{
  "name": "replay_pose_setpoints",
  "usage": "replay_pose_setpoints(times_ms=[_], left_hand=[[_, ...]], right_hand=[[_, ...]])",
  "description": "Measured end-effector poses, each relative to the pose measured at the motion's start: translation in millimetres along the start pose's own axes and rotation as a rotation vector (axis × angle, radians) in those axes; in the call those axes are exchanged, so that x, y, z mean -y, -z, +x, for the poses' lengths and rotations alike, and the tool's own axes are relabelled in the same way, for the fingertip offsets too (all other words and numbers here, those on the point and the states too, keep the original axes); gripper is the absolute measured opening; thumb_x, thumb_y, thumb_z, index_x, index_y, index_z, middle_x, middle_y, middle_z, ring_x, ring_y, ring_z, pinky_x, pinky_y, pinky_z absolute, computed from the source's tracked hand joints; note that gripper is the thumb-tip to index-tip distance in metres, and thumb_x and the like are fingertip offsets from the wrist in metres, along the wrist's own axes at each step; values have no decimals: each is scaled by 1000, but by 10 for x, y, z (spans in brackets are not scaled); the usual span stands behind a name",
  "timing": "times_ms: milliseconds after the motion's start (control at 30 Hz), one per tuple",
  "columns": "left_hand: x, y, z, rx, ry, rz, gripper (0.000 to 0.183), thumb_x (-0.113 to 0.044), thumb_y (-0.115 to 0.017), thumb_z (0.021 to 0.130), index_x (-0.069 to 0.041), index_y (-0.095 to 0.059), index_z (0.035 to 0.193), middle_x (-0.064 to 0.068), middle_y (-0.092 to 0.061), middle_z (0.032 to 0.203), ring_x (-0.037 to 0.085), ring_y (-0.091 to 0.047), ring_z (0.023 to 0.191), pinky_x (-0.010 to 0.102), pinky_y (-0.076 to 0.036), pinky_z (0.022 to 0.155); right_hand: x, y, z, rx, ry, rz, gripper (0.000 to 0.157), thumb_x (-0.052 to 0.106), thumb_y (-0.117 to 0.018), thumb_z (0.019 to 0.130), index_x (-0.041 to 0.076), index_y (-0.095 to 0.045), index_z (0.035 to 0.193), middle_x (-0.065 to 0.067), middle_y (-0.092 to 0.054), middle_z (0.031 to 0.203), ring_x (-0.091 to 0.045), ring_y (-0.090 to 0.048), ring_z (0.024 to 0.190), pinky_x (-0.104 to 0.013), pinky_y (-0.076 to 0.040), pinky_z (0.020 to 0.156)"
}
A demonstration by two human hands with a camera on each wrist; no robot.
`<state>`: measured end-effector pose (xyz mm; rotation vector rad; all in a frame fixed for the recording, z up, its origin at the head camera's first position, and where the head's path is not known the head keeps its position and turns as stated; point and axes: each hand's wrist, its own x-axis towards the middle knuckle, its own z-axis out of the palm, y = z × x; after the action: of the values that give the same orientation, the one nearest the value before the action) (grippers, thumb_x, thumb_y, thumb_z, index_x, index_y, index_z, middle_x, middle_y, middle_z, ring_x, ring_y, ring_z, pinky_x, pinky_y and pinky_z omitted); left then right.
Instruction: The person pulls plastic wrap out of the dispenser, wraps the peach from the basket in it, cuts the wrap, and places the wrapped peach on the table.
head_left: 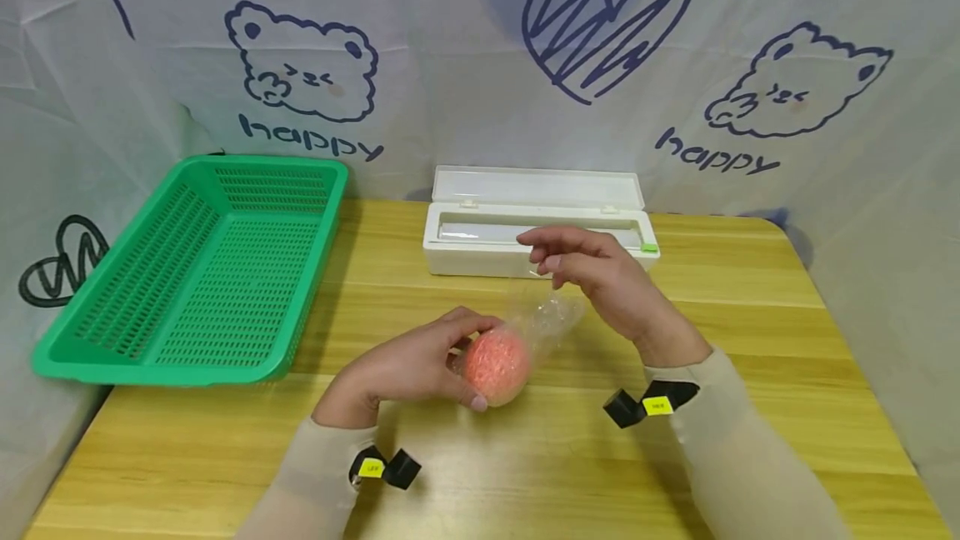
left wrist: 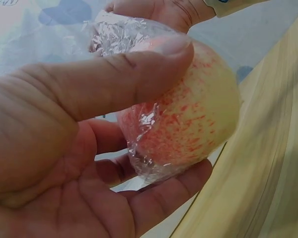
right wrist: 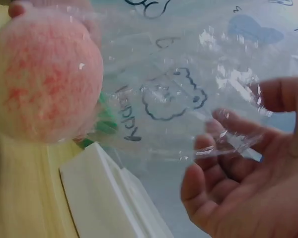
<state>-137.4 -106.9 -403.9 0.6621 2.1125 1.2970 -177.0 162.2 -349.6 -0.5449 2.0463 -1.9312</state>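
A round pink-red peach (head_left: 497, 365), pale yellow on one side in the left wrist view, is held between the thumb and fingers of my left hand (head_left: 420, 361). Clear plastic wrap (left wrist: 120, 37) covers part of the peach (left wrist: 203, 106), and a loose stretch of this film (right wrist: 179, 84) trails off toward my right hand (head_left: 607, 277). The right hand hovers beyond the peach, in front of the white box, its fingers loosely bent. In the right wrist view the film's end lies close to those fingers (right wrist: 213, 148); whether they touch it I cannot tell.
Behind the right hand stands a white box (head_left: 480, 262) with its lid (head_left: 536, 187) raised and a bright green piece at its right end. A green plastic basket (head_left: 296, 315) sits at the left of the wooden table (head_left: 750, 407). A white cloth with drawings hangs behind.
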Motion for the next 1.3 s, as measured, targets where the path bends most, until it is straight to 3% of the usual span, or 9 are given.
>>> replay_pose_setpoints(times_ms=[200, 333, 467, 567, 700, 800, 933, 1100, 1300], left_hand=[[23, 15, -19, 45, -37, -18, 84, -18, -93, 80, -18, -52, 154, 8, -51, 141, 25, -55, 122, 41, -52, 102], [23, 42, -39, 42, -46, -116, 86, -11, -93, 81, -14, -49, 155, 9, -49, 146, 27, -58, 125, 38, -56, 102], [16, 81, -53, 18, -33, -159, 88, -9, -93, 80, -14, -47, 156, 10, -49, 149, 28, -61, 124, 37, -58, 100], [26, 94, -47, -1, -18, -136, 88, -13, -93, 81, -14, -48, 156, 10, -51, 147, 26, -61, 121, 37, -57, 100], [39, 77, -29, -12, -8, -139, 87, -15, -93, 81, -12, -47, 155, 12, -53, 145, 26, -62, 119, 38, -57, 99], [42, 56, -22, -5, -4, -163, 88, -13, -92, 82, -8, -45, 156, 14, -55, 144, 26, -63, 118, 39, -58, 98], [26, 36, -16, 30, -15, -207, 87, -10, -91, 83, -7, -43, 156, 15, -58, 142, 26, -65, 119, 40, -59, 99], [-5, 18, -9, 51, -80, -196, 89, -8, -92, 81, -11, -44, 157, 10, -56, 147, 25, -62, 125, 40, -54, 107], [-64, -13, -22, 17, -139, -179, 92, -5, -93, 78, -16, -45, 156, 3, -50, 154, 23, -56, 135, 42, -45, 117]], right_hand=[[-75, 25, 37, 34, 29, -92, 17, 5, -66, 102, 3, -75, 115, 4, -73, 108, -17, -63, 101, -27, -55, 89], [-146, 111, 8, -75, 64, 52, 28, -2, -60, 104, 18, -78, 96, 7, -72, 94, -13, -60, 87, -23, -53, 82], [-160, 173, -63, -32, 120, 175, 26, 13, -52, 111, 17, -77, 110, 3, -72, 109, -15, -62, 100, -26, -55, 88], [-123, 131, -100, 47, 149, 66, 45, 43, -50, 111, 10, -65, 138, -4, -63, 131, -22, -59, 118, -30, -56, 96], [-66, -25, -111, 50, 167, -295, 87, 73, -59, 93, 8, -51, 151, -10, -57, 126, -26, -54, 112, -29, -52, 89], [-45, -162, -92, -29, 171, -464, 63, 57, -74, 92, 9, -68, 133, -8, -63, 109, -23, -54, 95, -29, -47, 78], [-64, -294, -66, -142, 199, -474, 5, 14, -76, 98, 9, -76, 99, -3, -67, 89, -18, -53, 78, -26, -44, 67], [-116, -336, -46, -193, 168, -443, 13, 13, -71, 102, 7, -74, 91, -4, -66, 83, -18, -52, 76, -26, -42, 67], [-183, -322, -7, -125, 13, -284, 23, 15, -63, 107, 0, -71, 91, -6, -62, 81, -11, -44, 58, -23, -39, 54]])
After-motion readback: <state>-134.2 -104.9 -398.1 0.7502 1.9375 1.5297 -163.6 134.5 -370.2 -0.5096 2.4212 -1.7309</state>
